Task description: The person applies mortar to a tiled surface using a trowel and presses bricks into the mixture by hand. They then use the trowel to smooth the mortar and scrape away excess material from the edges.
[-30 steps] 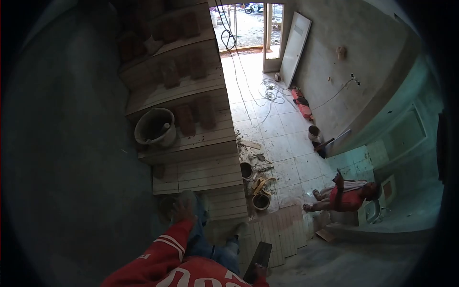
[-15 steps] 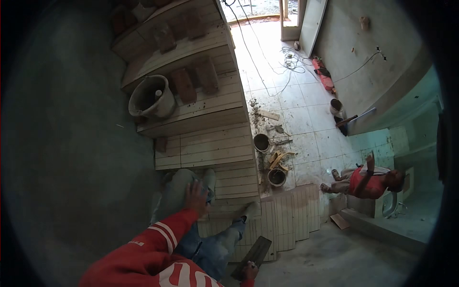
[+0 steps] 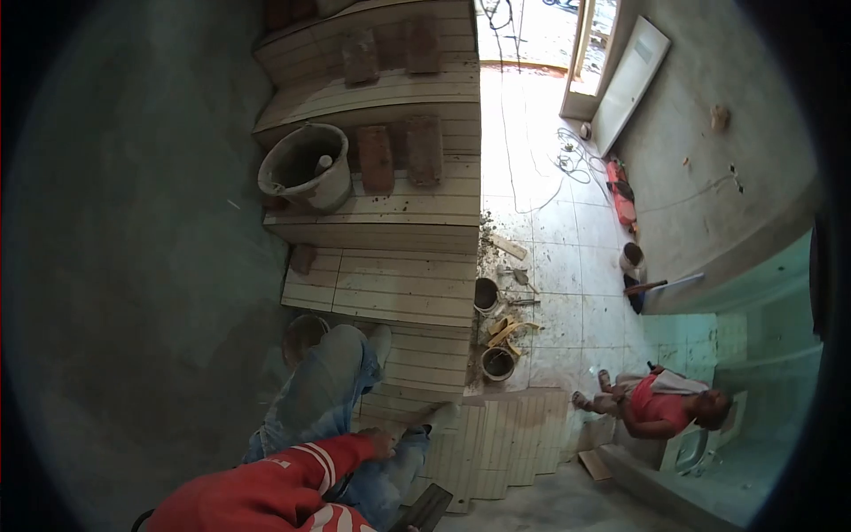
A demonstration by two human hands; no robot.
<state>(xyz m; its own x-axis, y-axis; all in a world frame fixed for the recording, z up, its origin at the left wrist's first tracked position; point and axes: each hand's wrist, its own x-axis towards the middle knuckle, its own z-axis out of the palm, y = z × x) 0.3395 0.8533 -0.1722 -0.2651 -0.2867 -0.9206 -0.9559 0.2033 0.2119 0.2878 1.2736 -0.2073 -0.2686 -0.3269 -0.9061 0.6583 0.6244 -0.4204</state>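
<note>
My left hand (image 3: 379, 442), at the end of a red striped sleeve, rests by my jeans (image 3: 332, 377) between the knees, its fingers small and unclear. At the bottom edge, a dark rectangular plastering float (image 3: 429, 505) is in my right hand (image 3: 411, 528), which is mostly cut off by the frame. My feet are on the tiled stairs (image 3: 417, 350). Close beside my left knee, near the wall, is a bucket (image 3: 303, 335). Higher up the steps stands a large bucket (image 3: 306, 168) with something pale inside.
Bricks (image 3: 376, 160) lie on the upper steps beside the plastered wall (image 3: 151, 266). Below the stairs' open side, buckets (image 3: 498, 362), scraps and tools sit on the tiled floor (image 3: 554, 266). A person (image 3: 660, 403) in a red top stands at right. Cables (image 3: 576, 155) trail towards the doorway.
My left hand has moved off the left knee, down between the legs. My right hand and the float have shifted down towards the frame's edge. The other person's raised arm has lowered. The view has turned.
</note>
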